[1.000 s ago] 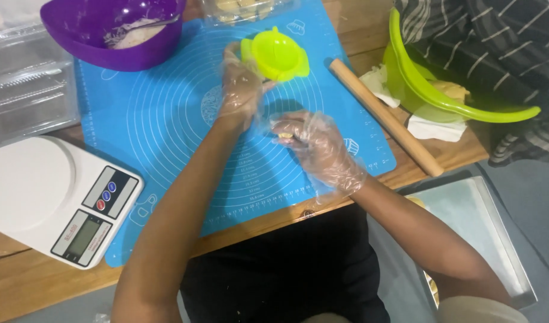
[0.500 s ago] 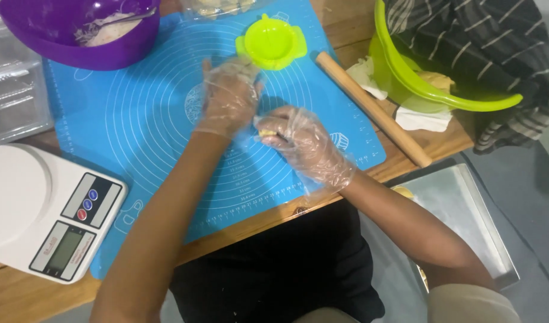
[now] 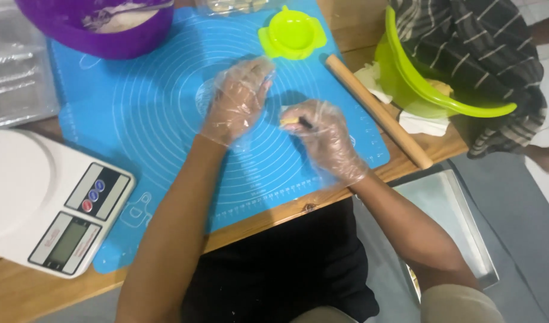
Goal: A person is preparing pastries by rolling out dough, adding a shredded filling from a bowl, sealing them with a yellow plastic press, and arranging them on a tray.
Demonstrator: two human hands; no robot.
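On the blue silicone pastry mat (image 3: 167, 119) with its printed concentric rings, both hands are seen at work, each covered by a thin clear plastic glove. The left hand (image 3: 238, 98) is laid palm down on the mat with its fingers close together and flat, so its grip is closed on nothing; a pale patch that may be a thin round of dough shows at its edge, though this cannot be told for certain. The right hand (image 3: 325, 134) is set just beside it, to the right, with the fingers curled narrowly around a small pale yellow piece of dough (image 3: 289, 121), which is pinched at the fingertips just above the mat; a thin dark item is also seen inside this grip, too small to be identified. Beyond the hands, at the far edge of the mat, a lime green plastic dumpling press (image 3: 292, 33) is laid open. A plain wooden rolling pin (image 3: 379, 110) is placed diagonally along the mat's right border. A purple plastic bowl (image 3: 101, 36) holding a whitish filling is found at the far left corner, and a white digital kitchen scale (image 3: 44, 200) sits on the wooden counter (image 3: 23, 293) to the near left. A lime green plastic bowl (image 3: 430, 90) is tilted at the far right.
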